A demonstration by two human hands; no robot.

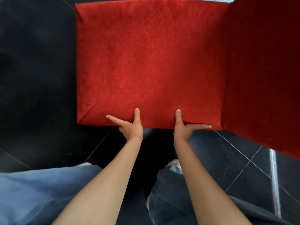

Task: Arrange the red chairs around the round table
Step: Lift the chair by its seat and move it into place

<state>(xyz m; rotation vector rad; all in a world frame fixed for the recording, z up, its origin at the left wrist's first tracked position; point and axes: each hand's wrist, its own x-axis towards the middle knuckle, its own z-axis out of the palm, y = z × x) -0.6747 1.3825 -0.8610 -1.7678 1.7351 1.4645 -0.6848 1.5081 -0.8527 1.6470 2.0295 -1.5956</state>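
At the seat's near edge, both hands (132,127) (183,129) apparently grip the red chair (151,62).

One red chair (151,62) is in view, its seat seen from above with its backrest at the right. Two bare hands show, the left hand (129,125) and the right hand (183,127), both at the seat's near edge. Two shoe tips, one (85,164) and another (174,163), rest on the dark tiled floor (32,78).

Both bare forearms reach forward, side by side. The left hand (129,125) and right hand (183,127) each grip the near edge of the chair seat (151,62), thumb on top, forefinger extended outward along that edge.
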